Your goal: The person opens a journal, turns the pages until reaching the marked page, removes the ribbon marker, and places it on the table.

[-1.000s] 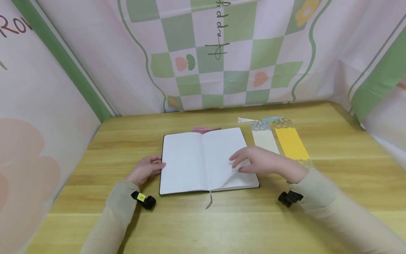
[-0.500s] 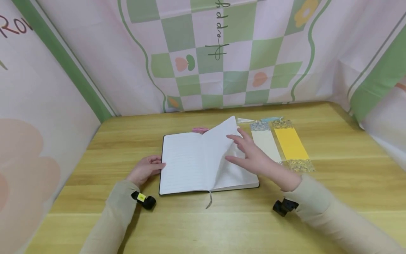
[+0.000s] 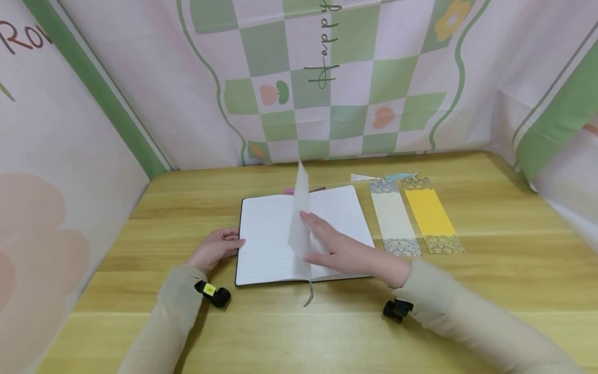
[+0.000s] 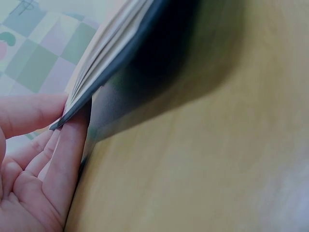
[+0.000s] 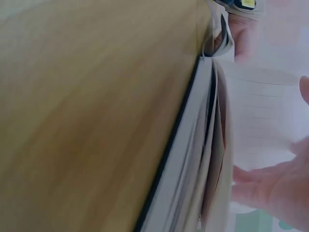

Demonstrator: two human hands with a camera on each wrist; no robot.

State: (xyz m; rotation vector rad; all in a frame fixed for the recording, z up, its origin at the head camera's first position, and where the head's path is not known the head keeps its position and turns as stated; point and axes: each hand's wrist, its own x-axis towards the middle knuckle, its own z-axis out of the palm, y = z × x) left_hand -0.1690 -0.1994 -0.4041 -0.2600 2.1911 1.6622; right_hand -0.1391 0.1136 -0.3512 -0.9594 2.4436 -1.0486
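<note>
An open lined notebook with a dark cover lies on the table. My left hand pinches its left edge, thumb above and fingers beneath the cover, as the left wrist view of the cover edge confirms. One page stands nearly upright at the middle fold. My right hand, its fingers extended, pushes against this page from the right. In the right wrist view, the fingers touch the page, and the notebook's page block is seen edge-on. A thin grey ribbon hangs out below the spine.
Right of the notebook lie a white bookmark and a yellow bookmark, both with patterned ends and tassels. A pink tassel pokes out behind the notebook. A printed cloth hangs behind the wooden table.
My right hand has moved left, lifting the page from the right side and swinging it upright at the fold. The left hand keeps its place on the left edge.
</note>
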